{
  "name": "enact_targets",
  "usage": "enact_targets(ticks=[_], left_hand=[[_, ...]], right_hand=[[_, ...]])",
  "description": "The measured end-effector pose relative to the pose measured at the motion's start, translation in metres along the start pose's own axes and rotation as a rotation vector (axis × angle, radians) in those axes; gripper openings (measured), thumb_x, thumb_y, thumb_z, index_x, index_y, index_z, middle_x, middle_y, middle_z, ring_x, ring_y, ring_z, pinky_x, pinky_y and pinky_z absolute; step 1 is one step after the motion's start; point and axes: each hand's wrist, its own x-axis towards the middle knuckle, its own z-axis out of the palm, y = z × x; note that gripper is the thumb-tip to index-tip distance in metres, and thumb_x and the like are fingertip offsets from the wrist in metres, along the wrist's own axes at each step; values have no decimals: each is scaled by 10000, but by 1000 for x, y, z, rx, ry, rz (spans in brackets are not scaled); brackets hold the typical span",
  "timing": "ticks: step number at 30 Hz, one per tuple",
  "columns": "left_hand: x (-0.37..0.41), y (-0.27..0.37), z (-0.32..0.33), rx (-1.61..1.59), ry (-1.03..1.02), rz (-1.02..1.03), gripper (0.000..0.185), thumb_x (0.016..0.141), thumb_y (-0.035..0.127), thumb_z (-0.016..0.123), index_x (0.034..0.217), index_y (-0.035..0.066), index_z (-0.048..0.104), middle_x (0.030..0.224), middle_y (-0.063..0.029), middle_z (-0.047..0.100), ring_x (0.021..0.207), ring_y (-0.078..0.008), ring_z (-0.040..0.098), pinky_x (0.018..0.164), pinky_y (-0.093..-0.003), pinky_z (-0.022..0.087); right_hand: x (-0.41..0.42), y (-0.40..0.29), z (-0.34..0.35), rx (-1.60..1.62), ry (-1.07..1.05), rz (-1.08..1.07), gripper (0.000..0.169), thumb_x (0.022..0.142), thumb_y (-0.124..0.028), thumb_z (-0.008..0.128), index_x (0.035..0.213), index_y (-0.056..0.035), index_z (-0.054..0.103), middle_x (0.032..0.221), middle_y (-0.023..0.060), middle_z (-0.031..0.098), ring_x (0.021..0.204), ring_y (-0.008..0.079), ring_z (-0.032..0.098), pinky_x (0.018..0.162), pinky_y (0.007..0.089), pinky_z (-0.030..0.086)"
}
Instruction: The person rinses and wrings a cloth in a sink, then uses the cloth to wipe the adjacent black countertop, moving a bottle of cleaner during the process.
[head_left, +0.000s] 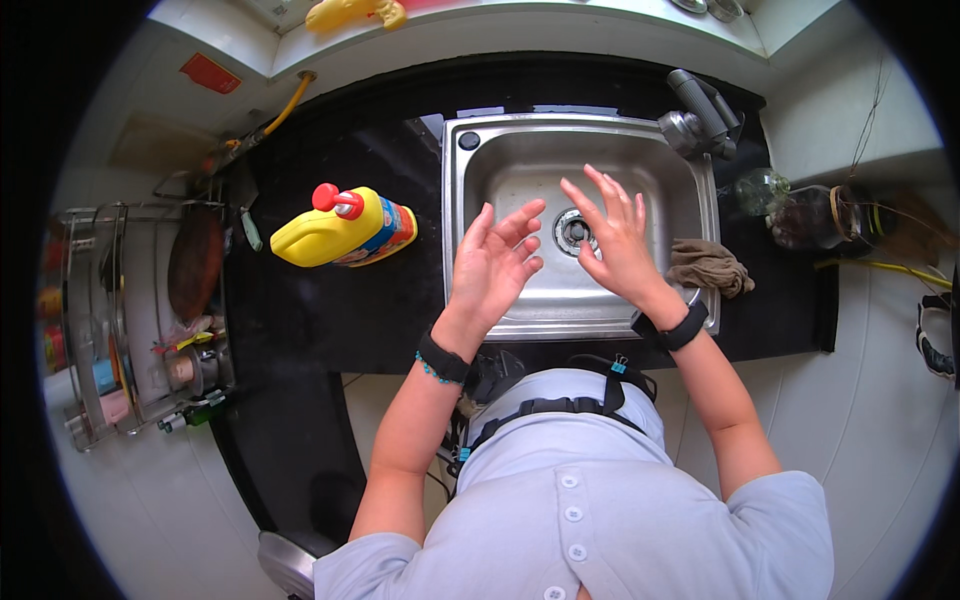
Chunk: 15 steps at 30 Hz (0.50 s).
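Note:
Both of my hands hang empty over a stainless steel sink (517, 319). My left hand (496, 259) has its palm turned up and its fingers spread and slightly curled, over the left part of the basin. To the right, my right hand (611, 232) shows its back, fingers apart, beside the drain strainer (576, 231). A brown cloth (709, 268) lies over the sink's right rim, near my right wrist. On the black counter left of the sink, a yellow plastic jug (330, 231) with a red cap stands apart from my hands.
A grey faucet (701, 116) is at the sink's back right corner. Glass jars (806, 214) stand on the right. At the far left is a metal wire rack (124, 315) with a round brown board and bottles. A yellow hose (289, 105) runs down the back wall.

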Motion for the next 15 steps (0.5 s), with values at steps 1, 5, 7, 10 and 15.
enact_targets(ticks=[1, 5, 7, 10, 15], left_hand=[[-1, -1, -1, -10, -2, -3, 534, 952, 403, 300, 1239, -18, 460, 932, -33, 523, 779, -115, 470, 703, -266, 419], [-2, -3, 2, -31, 30, -5, 560, 951, 425, 289, 1256, -21, 436, 940, -40, 517, 778, -120, 468, 703, -263, 418], [-1, -3, 0, -52, 0, -15, 567, 951, 430, 286, 1259, -23, 430, 941, -42, 516, 776, -121, 465, 702, -261, 417], [-2, -1, -1, -66, 2, -23, 573, 950, 435, 281, 1260, -23, 428, 940, -44, 517, 769, -122, 462, 700, -260, 416], [-3, 1, -7, -72, 27, -13, 573, 943, 454, 297, 1246, -8, 448, 937, -40, 527, 771, -122, 474, 698, -265, 424]], right_hand=[[0, -9, -7, -46, 35, -61, 681, 648, -6, 550, 1277, -254, 464, 1391, 75, 295, 1292, 262, 262, 1041, 557, 128], [-2, -25, -11, -305, 144, -220, 668, 650, -9, 564, 1249, -296, 496, 1396, 52, 318, 1302, 239, 260, 1063, 530, 46], [-1, -17, 1, -480, 189, -213, 645, 657, -13, 564, 1233, -298, 517, 1406, 55, 305, 1305, 229, 255, 1072, 507, 31], [1, -5, -7, -378, 146, 20, 393, 674, -123, 623, 1062, -165, 576, 1343, 60, 365, 1289, 232, 279, 1061, 526, 44], [12, 18, -1, -295, -405, 211, 386, 701, -224, 652, 1046, -78, 561, 1329, 139, 356, 1292, 301, 260, 1038, 576, 108]])
